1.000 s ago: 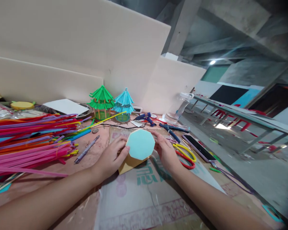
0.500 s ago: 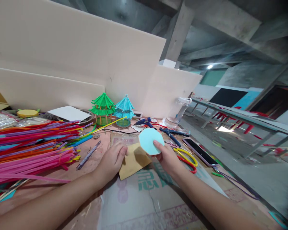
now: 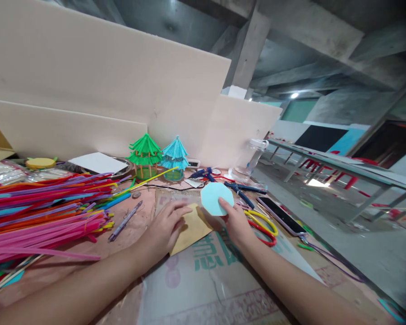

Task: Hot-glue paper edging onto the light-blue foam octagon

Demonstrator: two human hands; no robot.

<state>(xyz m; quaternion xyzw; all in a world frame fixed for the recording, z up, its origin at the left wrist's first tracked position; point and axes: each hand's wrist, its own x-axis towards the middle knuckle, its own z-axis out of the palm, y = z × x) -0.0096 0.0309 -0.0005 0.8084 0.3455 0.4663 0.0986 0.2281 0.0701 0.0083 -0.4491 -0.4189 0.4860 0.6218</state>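
My right hand (image 3: 235,221) pinches a light blue octagonal piece of card (image 3: 214,198) by its right edge, thumb on top. Lower and to the left, a tan sheet of paper (image 3: 192,230) lies on the printed cardboard (image 3: 219,289). My left hand (image 3: 167,225) rests over the left part of that sheet with its fingers stretched out, holding nothing. Whether its fingertips touch the paper I cannot tell. Scissors with yellow and red handles (image 3: 264,225) lie just right of my right hand, their blades hidden.
Pipe cleaners (image 3: 47,212) are heaped on the left beside a pen (image 3: 125,221). Behind stand a green (image 3: 145,155) and a blue pavilion model (image 3: 175,158). A glue gun (image 3: 203,173), pliers (image 3: 242,192), a phone (image 3: 280,215) and a clear jug (image 3: 252,155) are on the right.
My left hand's fingers have gone from curled to stretched out over the tan paper. The blue card has shifted slightly to the right in my right hand.
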